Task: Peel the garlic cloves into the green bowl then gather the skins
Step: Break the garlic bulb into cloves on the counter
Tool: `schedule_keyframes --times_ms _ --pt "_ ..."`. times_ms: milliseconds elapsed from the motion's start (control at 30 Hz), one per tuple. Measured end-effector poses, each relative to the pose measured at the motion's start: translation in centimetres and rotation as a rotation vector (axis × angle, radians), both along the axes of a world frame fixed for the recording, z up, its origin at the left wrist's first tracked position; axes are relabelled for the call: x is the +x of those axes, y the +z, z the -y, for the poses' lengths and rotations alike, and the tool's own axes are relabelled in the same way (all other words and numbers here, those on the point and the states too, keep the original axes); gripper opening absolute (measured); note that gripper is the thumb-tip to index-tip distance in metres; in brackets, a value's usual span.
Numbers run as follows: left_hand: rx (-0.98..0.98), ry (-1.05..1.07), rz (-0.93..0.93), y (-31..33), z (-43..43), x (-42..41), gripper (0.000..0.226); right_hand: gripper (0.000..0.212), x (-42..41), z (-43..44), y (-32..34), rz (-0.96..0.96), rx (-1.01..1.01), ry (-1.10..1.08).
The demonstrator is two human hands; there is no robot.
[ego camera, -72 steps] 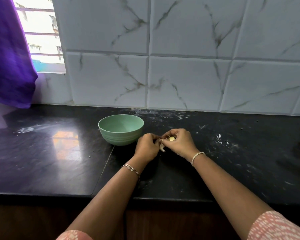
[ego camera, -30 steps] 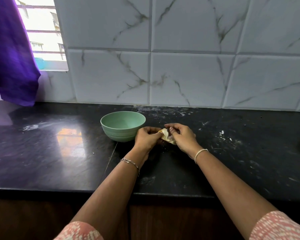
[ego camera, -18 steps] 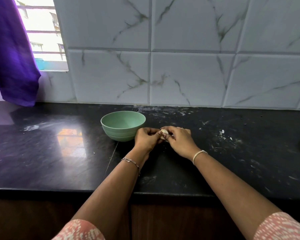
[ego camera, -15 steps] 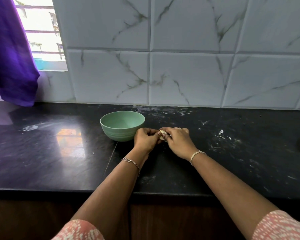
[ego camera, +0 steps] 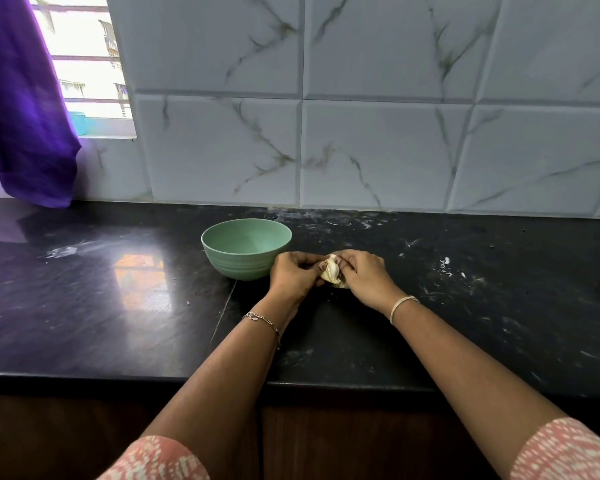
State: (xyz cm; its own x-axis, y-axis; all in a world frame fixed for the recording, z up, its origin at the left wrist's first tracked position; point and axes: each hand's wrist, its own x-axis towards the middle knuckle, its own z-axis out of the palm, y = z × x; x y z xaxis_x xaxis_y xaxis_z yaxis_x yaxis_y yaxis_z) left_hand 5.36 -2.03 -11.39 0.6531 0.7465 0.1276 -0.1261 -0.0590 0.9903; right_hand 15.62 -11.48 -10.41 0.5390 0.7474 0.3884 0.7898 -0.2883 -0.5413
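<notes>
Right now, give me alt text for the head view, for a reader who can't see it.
The left hand and right hand pinch a garlic clove between them, just right of the green bowl on a black countertop. White marbled tiles rise behind; a purple curtain hangs at far left.

Purple curtain point(ego camera: 25, 109) (left), black countertop point(ego camera: 84, 306)

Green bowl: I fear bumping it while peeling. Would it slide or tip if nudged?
Likely slides rather than tips: the green bowl is wide and low on a glossy countertop. Nothing shows inside it and it looks like plastic, so probably light. The left hand, pinching the garlic, is close beside its wall, so a nudge seems plausible.
</notes>
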Motion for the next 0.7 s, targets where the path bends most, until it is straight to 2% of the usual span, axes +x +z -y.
schedule_keyframes --times_ms 200,300,367,433,500,600,700 --pt "-0.117 0.030 0.061 0.13 0.01 0.30 0.013 0.026 0.35 -0.08 -0.05 -0.106 0.077 -0.051" --pt "-0.125 0.049 0.045 0.00 -0.19 0.47 0.020 0.021 0.62 0.09 -0.22 -0.075 0.243 -0.072" --pt "-0.112 0.041 0.042 0.00 -0.22 0.39 0.025 0.022 0.57 0.31 -0.01 -0.122 0.348 -0.065" --pt "-0.108 0.023 0.062 0.21 -0.10 0.24 0.027 0.015 0.35 0.36 0.15 -0.202 0.389 -0.030" --pt "-0.113 0.004 0.094 0.32 -0.05 0.08 0.026 0.009 0.08 0.48 0.28 -0.258 0.369 0.031" --pt "-0.101 -0.036 0.148 0.21 -0.09 -0.16 0.024 0.022 -0.22 0.45 0.14 -0.300 0.276 0.135" --pt "-0.099 -0.067 0.178 0.15 -0.11 -0.20 0.019 0.028 -0.10 0.12 -0.21 -0.237 0.234 0.129"
